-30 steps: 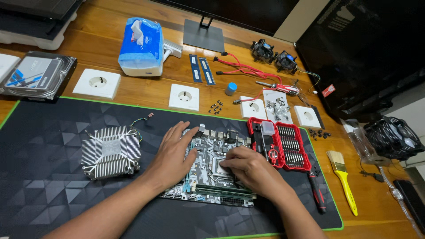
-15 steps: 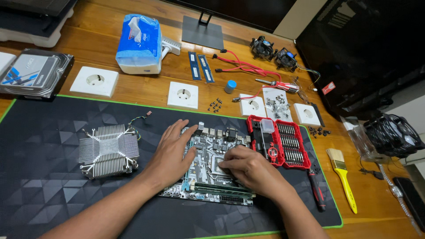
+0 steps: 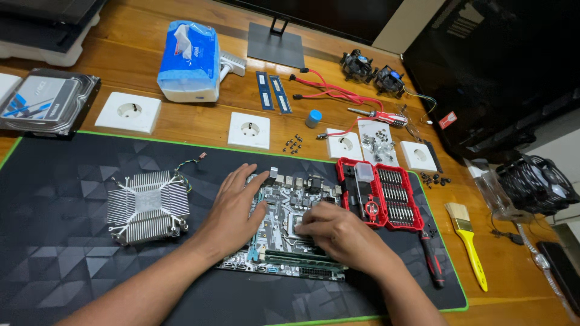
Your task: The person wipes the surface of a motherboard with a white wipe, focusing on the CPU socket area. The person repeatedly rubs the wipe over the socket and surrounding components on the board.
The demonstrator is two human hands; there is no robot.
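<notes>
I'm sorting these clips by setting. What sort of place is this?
Probably a home or hobby desk for computer repair. A motherboard lies on a black mat under both hands, a red screwdriver-bit case is open beside it, and a heatsink sits nearby.

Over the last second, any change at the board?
Barely. The right hand has edged slightly left over the socket on the motherboard, fingertips down on it; what they press or grip is hidden. The left hand lies flat on the board's left edge as before. Heatsink and bit case unmoved.
</notes>
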